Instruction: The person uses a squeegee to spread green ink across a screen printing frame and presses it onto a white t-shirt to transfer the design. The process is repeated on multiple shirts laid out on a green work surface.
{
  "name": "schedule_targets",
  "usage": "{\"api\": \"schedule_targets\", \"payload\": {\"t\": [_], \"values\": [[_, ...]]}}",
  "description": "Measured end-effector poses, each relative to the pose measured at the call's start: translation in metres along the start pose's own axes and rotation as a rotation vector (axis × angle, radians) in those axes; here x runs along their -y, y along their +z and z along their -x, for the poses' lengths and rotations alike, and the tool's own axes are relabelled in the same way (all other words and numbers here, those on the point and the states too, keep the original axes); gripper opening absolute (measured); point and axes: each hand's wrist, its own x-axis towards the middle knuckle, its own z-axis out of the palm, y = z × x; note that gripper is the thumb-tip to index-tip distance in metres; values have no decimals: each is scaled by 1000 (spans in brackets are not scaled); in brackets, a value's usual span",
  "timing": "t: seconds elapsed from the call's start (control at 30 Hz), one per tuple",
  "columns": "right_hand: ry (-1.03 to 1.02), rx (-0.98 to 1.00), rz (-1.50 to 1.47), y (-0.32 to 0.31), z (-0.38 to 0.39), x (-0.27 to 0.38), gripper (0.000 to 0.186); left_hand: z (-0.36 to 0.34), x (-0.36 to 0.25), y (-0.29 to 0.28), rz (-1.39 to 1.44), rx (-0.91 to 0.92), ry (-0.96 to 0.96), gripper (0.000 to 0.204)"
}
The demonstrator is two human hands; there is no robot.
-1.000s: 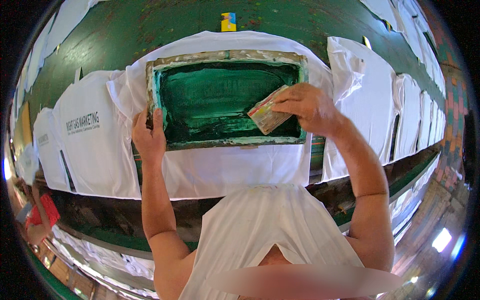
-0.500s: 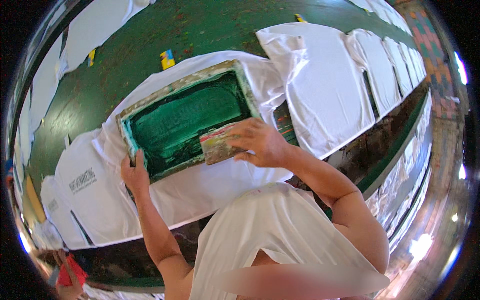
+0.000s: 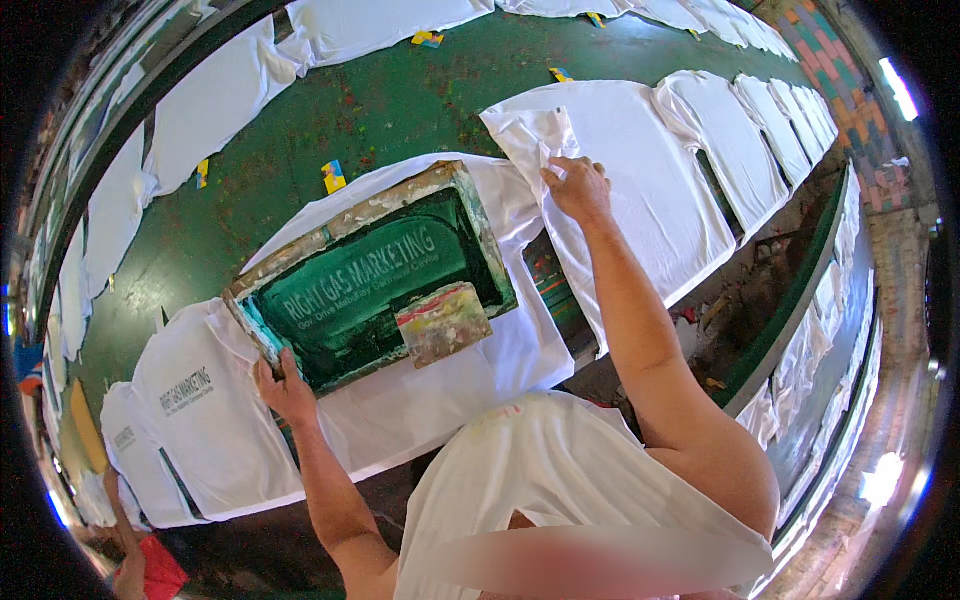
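A wooden-framed printing screen (image 3: 340,236) with a green, ink-wet mesh lies tilted across a white shirt (image 3: 430,415). My left hand (image 3: 287,390) grips its near left corner, thumb on the frame. Pale lettering shows in the mesh. A squeegee (image 3: 445,328) with a paint-smeared handle and a reddish stripe rests in the screen against the near right edge, with no hand on it. Farther right, my right hand (image 3: 581,188) pinches a fold of the neighbouring white shirt (image 3: 640,165); its fingertips are partly hidden by the hand and cloth.
White shirts lie in rows along the long green table (image 3: 390,125). A shirt with dark lettering (image 3: 200,425) lies to the left. Small yellow-and-blue pieces (image 3: 333,177) dot the table. Another table (image 3: 790,330) stands at the right. A person's arm (image 3: 125,520) shows at lower left.
My right hand has let go of the squeegee, leaving it in the screen, and moved up and right to the neighbouring shirt. The mesh lettering shows more clearly. My left hand stays on the frame.
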Motion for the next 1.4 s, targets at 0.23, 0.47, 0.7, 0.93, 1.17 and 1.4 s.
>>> {"api": "schedule_targets", "payload": {"t": [0.23,0.47,0.7,0.93,1.17,1.4], "values": [[-568,-105,-331,34,22,30,42,1,-2,1,47,-25,63,36],[-585,-26,-534,40,55,30,35,3,-1,3,73,-55,113,33],[-236,521,-1191,41,117,32,66,2,9,3,50,-41,72,37],[-397,411,-1324,18,133,35,70,4,-26,-3,53,-24,-55,44],[-195,295,-1549,-14,94,-35,65,55,-126,39,192,29,-144,37],[-146,260,-1528,-58,34,-180,60,122,-237,136,209,78,-186,34]]}}
